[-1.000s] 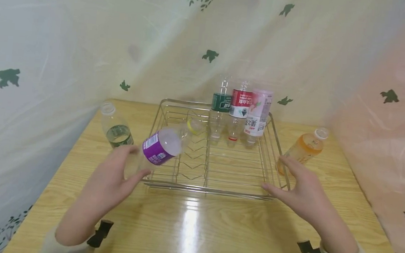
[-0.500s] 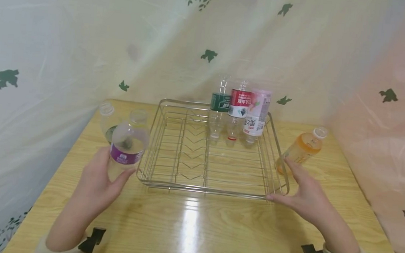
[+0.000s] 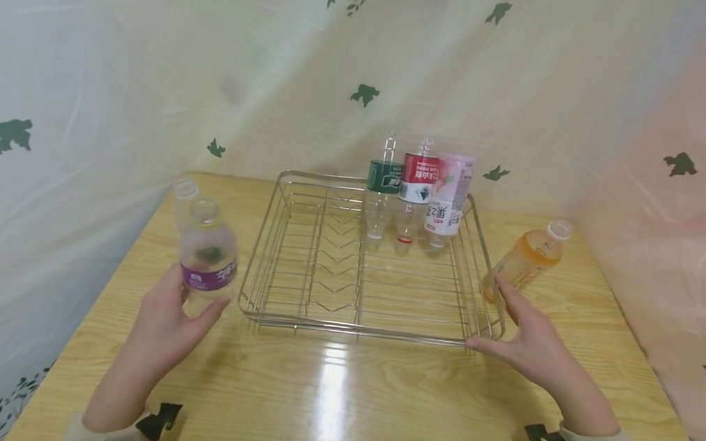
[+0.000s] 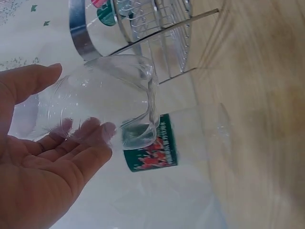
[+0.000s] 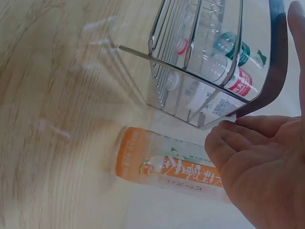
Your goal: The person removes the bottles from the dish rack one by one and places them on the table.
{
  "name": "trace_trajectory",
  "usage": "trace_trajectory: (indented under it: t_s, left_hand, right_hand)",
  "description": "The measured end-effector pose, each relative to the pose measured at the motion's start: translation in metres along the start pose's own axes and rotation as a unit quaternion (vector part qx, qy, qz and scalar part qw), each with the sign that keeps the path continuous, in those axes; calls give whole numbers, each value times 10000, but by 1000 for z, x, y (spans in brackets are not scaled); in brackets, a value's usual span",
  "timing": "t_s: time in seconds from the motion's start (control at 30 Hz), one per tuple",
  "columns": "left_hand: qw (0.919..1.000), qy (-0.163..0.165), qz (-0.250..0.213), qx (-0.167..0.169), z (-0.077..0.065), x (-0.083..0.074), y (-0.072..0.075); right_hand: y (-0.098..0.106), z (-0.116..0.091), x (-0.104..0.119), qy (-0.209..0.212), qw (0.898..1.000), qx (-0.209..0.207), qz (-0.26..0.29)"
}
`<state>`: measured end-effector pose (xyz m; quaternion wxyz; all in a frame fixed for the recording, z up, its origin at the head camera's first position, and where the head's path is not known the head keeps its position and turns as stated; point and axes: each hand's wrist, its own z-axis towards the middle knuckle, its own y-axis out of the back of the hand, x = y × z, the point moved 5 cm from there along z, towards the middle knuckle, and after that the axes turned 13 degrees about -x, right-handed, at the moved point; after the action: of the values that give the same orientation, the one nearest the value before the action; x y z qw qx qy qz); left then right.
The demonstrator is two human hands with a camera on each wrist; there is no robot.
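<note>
My left hand (image 3: pixel 161 326) holds a clear plastic bottle with a purple label (image 3: pixel 208 278), upright and left of the wire dish rack (image 3: pixel 325 326). In the left wrist view, fingers and thumb lie round the bottle (image 4: pixel 102 100), whose base is off the table. Just behind it stands a green-labelled bottle (image 4: pixel 157 148), mostly hidden in the head view. My right hand (image 3: pixel 531 345) grips the rack's front right corner, thumb at the front rim and fingers at the side. Three bottles stand upside down in the rack: green-labelled (image 3: pixel 385 178), red-labelled (image 3: pixel 418 178) and pink (image 3: pixel 451 194).
An orange-labelled bottle (image 3: pixel 526 260) stands on the wooden table (image 3: pixel 337 401) right of the rack, close to my right hand. A patterned curtain (image 3: pixel 278 67) encloses the table at the back and sides.
My left hand has carried the purple-labelled bottle left, from tilted over the rack to upright beside it. My right hand's thumb has shifted onto the rack's front rim.
</note>
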<state>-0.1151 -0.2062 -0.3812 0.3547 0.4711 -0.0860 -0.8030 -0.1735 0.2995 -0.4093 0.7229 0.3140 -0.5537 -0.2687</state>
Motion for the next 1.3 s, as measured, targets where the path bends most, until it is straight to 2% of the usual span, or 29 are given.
trace_trajectory:
  t_s: [0.23, 0.37, 0.8, 1.3]
  left_hand:
    - [9979, 594, -109, 220, -2, 19, -5]
    - [9965, 776, -69, 290, -1, 29, -6]
    - [9918, 1256, 112, 220, 2, 59, -8]
    - [9847, 1673, 334, 366, 1, 71, -7]
  right_hand:
    - [-1, 2, -1, -33, 10000, -14, 15]
    - [0, 3, -1, -61, 10000, -45, 17]
    - [1, 1, -1, -47, 10000, -14, 6]
    - [0, 1, 1, -36, 9999, 117, 18]
